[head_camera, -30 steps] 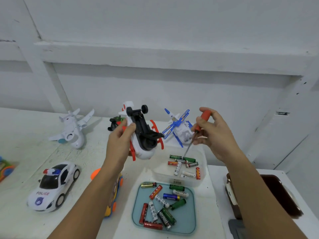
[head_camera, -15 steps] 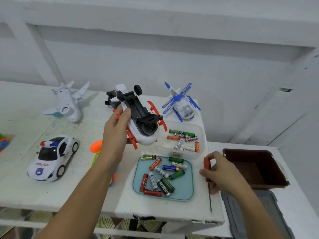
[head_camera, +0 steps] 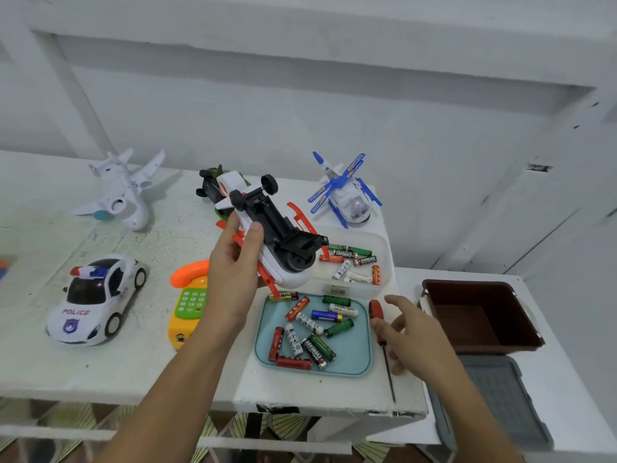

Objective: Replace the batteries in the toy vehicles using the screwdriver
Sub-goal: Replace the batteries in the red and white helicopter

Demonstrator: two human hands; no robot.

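Note:
My left hand (head_camera: 233, 269) grips a white toy vehicle with orange trim (head_camera: 277, 242), held upside down above the table so its black underside faces up. The red-handled screwdriver (head_camera: 380, 332) lies on the table just right of the teal tray (head_camera: 362, 354), shaft pointing toward me. My right hand (head_camera: 414, 332) hovers over it with relaxed, spread fingers and holds nothing. Several batteries (head_camera: 310, 332) lie loose in the teal tray, and several more sit in the clear tub (head_camera: 384, 242) behind it.
On the white table stand a police car (head_camera: 95, 299), a white plane (head_camera: 122, 192), a blue-and-white helicopter (head_camera: 347, 195), an orange-yellow toy phone (head_camera: 188, 302) and a dark green toy (head_camera: 210, 182). A brown bin (head_camera: 480, 315) and grey lid (head_camera: 500, 396) sit at right.
My right hand brought the screwdriver down from beside the toy, laid it on the table right of the teal tray and let go. The view tilted down; my left hand still holds the toy.

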